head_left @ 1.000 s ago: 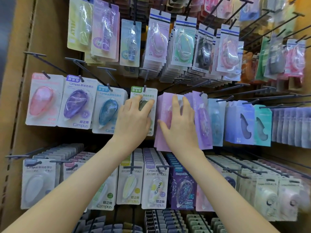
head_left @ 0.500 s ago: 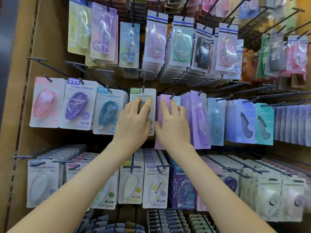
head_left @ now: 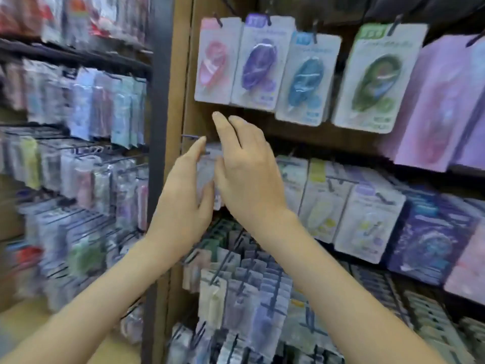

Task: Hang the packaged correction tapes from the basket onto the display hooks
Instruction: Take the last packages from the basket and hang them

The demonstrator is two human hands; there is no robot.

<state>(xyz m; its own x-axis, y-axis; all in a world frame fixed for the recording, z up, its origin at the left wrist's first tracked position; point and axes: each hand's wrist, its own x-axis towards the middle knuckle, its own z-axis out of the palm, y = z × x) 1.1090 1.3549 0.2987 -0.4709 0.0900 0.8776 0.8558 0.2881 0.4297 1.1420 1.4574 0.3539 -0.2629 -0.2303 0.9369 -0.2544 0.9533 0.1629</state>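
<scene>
Head view, motion-blurred: a pale correction tape pack [head_left: 207,170] sits between both hands at the left end of a hook row, beside the wooden side panel [head_left: 183,74] and below a pink-tape pack [head_left: 214,64]. The left hand [head_left: 181,195] lays straight, closed-up fingers along its left edge. The right hand [head_left: 249,174] has straight, slightly spread fingers rising above it, thumb at its right edge. A display hook [head_left: 191,137] juts just above the left fingertips.

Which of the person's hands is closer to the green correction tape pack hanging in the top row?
The right hand. It is below and left of the green pack; the left hand sits lower and further left, beyond the right hand.
</scene>
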